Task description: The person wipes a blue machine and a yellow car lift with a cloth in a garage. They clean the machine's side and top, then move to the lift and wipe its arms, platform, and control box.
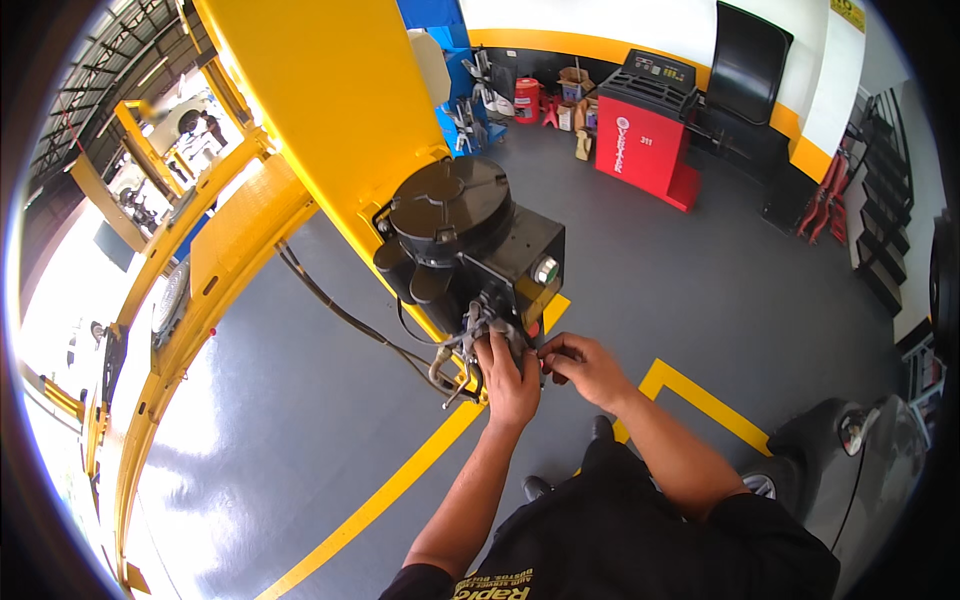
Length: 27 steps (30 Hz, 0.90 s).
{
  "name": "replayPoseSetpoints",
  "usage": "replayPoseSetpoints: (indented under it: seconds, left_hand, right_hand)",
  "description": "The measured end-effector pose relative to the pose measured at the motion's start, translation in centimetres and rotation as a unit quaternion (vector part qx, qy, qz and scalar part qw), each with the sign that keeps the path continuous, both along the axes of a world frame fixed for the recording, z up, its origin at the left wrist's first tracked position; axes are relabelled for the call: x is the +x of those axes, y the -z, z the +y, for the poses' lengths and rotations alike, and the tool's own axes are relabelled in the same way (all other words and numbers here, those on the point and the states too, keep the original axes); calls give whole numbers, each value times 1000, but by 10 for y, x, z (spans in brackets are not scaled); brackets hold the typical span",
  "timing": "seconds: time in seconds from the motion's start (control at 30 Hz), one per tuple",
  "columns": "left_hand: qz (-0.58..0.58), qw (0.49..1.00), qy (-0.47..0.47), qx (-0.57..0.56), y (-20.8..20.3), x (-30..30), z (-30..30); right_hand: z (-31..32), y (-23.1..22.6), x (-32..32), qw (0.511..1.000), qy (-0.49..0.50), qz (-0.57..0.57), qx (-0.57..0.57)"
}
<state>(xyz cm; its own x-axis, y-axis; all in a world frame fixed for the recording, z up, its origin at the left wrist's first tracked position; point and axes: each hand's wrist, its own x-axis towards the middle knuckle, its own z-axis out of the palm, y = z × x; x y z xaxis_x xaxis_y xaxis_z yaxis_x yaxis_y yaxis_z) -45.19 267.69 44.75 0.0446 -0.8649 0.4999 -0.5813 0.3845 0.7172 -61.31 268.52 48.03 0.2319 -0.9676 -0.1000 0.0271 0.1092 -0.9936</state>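
Note:
A black hydraulic power unit (455, 215) with a round motor housing is mounted on a thick yellow lift post (320, 90). On its right side is a dark control box (535, 245) with a silver-rimmed round push button (546, 270). Below the motor, my left hand (508, 385) has its fingers and thumb around the grey metal valve block (480, 322), which hides part of the grip. Just right of it, my right hand (585, 368) is closed in a pinch, close to the left thumb. Whatever the pinched fingertips hold is too small to make out. Metal fittings (440, 365) stick out left of the block.
Dark hoses (340, 312) run left from the unit to yellow curved lift beams (165, 370). A red machine with a black top (640, 150) stands by the far wall. A dark car (860, 450) is at the lower right. Yellow lines (700, 405) mark the grey floor.

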Motion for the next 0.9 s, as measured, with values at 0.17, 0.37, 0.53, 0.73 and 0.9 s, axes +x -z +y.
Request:
replayPoseSetpoints:
  seconds: [0.17, 0.37, 0.53, 0.73, 0.9]
  left_hand:
    - [33, 995, -77, 56, 1, -6, -10]
    - [215, 971, -105, 16, -13, -42, 33]
    - [0, 992, -120, -25, -51, -82, 54]
    - [-225, 920, -321, 15, -165, -77, 7]
    - [-259, 921, -291, 30, -164, -81, -28]
  right_hand:
    - [-33, 19, -13, 998, -57, -36, 7]
    - [-76, 41, -67, 985, -131, -98, 60]
    - [-98, 32, -109, 964, -213, -124, 102]
    - [-143, -3, -150, 952, -279, -105, 68]
    - [-172, -7, -155, 944, -313, -101, 38]
